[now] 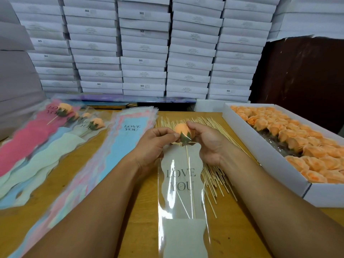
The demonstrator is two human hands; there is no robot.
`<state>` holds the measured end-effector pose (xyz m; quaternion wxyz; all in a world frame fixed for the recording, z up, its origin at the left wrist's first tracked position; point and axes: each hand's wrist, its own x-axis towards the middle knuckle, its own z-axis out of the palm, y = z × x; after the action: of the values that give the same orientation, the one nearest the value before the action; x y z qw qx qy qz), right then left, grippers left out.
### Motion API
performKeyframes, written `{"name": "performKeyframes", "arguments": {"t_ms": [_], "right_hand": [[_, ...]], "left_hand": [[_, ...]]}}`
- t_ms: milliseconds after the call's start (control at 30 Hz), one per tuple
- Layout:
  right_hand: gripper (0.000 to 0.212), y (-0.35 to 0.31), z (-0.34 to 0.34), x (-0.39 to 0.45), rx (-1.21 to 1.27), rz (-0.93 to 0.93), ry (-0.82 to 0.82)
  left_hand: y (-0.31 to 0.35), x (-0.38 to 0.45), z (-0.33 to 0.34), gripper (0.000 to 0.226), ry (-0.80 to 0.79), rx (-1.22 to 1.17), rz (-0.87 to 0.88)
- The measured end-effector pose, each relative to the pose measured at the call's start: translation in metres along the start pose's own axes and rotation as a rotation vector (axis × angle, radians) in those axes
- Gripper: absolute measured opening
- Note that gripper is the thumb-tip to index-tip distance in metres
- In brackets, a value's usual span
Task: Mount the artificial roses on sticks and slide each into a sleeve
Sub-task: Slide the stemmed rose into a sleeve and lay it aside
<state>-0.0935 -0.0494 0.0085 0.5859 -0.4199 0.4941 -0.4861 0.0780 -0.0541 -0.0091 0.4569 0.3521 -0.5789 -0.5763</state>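
An orange artificial rose (181, 128) with green leaves sits on a thin wooden stick (190, 175). The stick runs down inside a clear sleeve (181, 198) printed LOVE YOU, and the rose head is just above the sleeve's mouth. My left hand (156, 142) pinches the sleeve's top edge beside the leaves. My right hand (206, 142) holds the rose head with its fingertips.
A white box (260, 151) of several orange roses lies at the right. Loose sticks (214, 175) are spread on the wooden table under my hands. A stack of empty sleeves (119, 151) and finished sleeved roses (61, 123) lie at the left. White cartons (143, 53) are stacked behind.
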Motion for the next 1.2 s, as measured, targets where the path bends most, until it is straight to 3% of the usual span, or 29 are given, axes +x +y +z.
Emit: {"name": "performKeyframes", "arguments": {"t_ms": [133, 500, 833, 1033, 1200], "right_hand": [[0.028, -0.002, 0.0, 0.0, 0.049, 0.009, 0.005], [0.061, 0.001, 0.002, -0.001, -0.214, -0.073, 0.08], [0.07, 0.002, 0.002, -0.002, -0.309, -0.095, -0.103], [0.05, 0.003, -0.002, -0.004, -0.22, -0.065, -0.233], [0.051, 0.0, -0.008, -0.009, -0.138, 0.073, -0.374]], "left_hand": [[0.0, -0.002, 0.001, 0.018, 0.06, 0.013, 0.023], [0.002, -0.001, 0.002, 0.025, 0.12, -0.005, 0.048], [0.004, 0.002, 0.0, 0.015, 0.163, 0.084, 0.112], [-0.001, 0.005, -0.001, 0.013, 0.195, 0.004, 0.079], [-0.004, 0.011, -0.007, 0.019, 0.302, 0.034, 0.078]]}}
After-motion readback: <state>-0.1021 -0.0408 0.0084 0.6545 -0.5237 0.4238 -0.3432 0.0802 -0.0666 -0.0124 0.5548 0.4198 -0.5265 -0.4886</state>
